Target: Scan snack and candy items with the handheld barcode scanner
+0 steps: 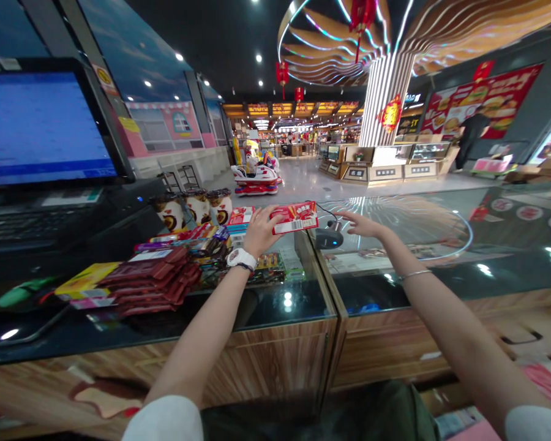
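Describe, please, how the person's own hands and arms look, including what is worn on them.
The left hand and right hand wear no gloves. A white watch and a thin dark band circle the left arm; a thin silvery bracelet circles the right arm. Both pale sleeves are short.

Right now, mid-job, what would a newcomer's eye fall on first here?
Probably the red box in the left hand, held over the glass counter beside a dark device with a blue light. Next, likely the blue screen at far left, then the striped column beyond the counter, spreading into lit curves overhead.
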